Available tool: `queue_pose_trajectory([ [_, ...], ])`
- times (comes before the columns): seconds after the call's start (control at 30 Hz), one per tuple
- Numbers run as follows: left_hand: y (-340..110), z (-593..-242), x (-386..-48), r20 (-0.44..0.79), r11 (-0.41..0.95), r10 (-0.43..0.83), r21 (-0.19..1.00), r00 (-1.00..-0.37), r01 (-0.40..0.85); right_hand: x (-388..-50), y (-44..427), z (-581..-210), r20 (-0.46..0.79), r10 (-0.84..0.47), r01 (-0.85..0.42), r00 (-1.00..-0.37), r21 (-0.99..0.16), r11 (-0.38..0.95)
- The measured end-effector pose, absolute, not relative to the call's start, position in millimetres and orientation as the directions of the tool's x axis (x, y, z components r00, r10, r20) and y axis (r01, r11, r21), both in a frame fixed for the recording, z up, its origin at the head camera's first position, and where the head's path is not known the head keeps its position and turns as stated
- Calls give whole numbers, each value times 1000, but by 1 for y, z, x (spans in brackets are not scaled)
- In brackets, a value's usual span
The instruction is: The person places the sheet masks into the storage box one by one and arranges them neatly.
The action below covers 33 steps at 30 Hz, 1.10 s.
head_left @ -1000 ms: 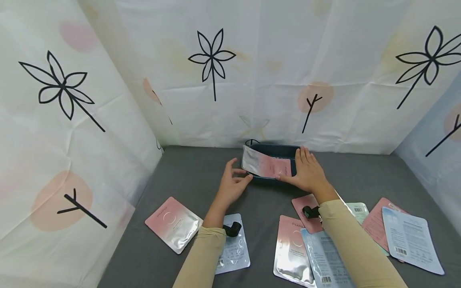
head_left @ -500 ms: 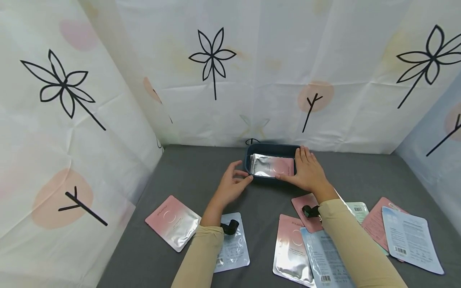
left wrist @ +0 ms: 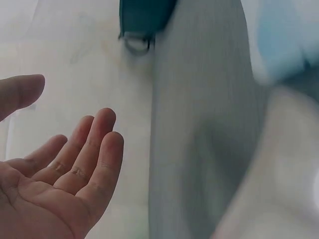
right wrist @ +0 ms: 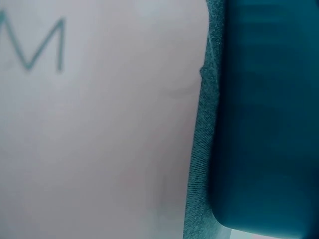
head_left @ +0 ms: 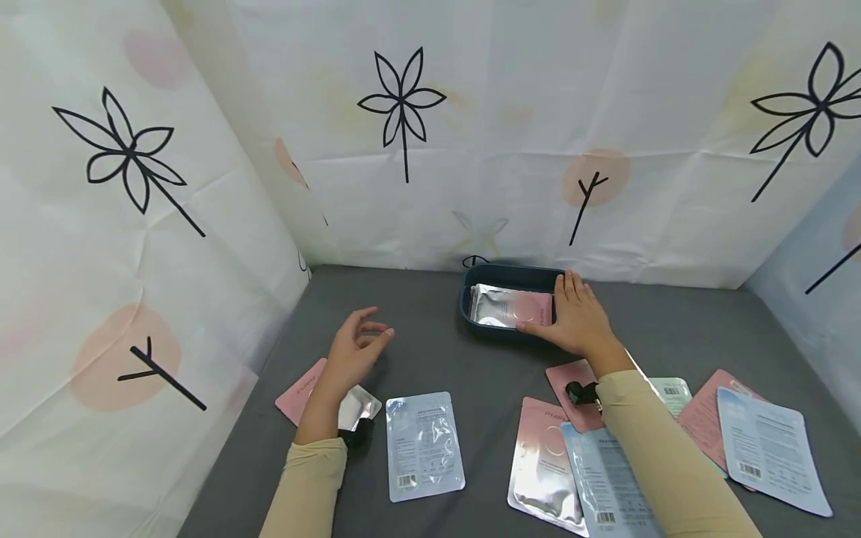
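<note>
A dark blue bin (head_left: 525, 277) stands at the back of the grey table, with silver-and-pink packets (head_left: 509, 306) lying flat in it. Against the bin's right end rests my right hand (head_left: 580, 320), fingers straight along the rim and thumb at the front edge. My left hand (head_left: 353, 351) is off to the left in the air, fingers relaxed and apart, holding nothing; the left wrist view shows the bare palm and fingers (left wrist: 79, 184) with the bin (left wrist: 144, 17) beyond. The right wrist view has the bin (right wrist: 269, 119) beside a pink surface (right wrist: 99, 124), no hand visible.
Below my left hand lies a pink-and-silver packet (head_left: 300, 390), partly covered by the forearm. A pale blue packet (head_left: 424, 448) is front centre. Several overlapping packets lie around my right forearm, including a white-blue one (head_left: 770, 441). Patterned cloth (head_left: 511, 209) hangs behind.
The top silver-and-pink packet, earlier tilted over the bin's left edge, dropped flat inside. My left hand then moved away left from the bin. My right hand stayed at the bin's right end.
</note>
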State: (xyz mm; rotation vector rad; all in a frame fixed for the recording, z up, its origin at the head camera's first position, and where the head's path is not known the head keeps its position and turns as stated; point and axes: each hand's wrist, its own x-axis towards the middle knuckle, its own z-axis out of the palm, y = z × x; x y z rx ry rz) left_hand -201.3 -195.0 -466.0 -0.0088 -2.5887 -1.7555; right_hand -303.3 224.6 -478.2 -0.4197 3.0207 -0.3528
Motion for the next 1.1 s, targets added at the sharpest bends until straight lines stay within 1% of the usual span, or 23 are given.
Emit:
queue_pose_trajectory([
  [0.3, -255, -461, -166, 13, 458, -97, 888, -995, -33, -303, 224, -478, -51, -271, -251, -961, -245, 936],
  [0.5, -280, -466, -144, -2, 438, -156, 896, -988, -71, -304, 225, -480, -39, -270, -253, -962, -242, 937],
  [0.63, -294, -470, -129, -26, 448, -204, 887, -979, -117, -303, 224, -481, -40, -276, -258, -960, -241, 936],
  [0.9, -311, -479, -106, -54, 532, -290, 820, -955, -208, -303, 224, -479, -44, -278, -259, -960, -246, 934],
  [1.1, -321, -486, -100, -141, 570, -321, 761, -937, -310, -303, 225, -479, -42, -279, -260, -959, -252, 932],
])
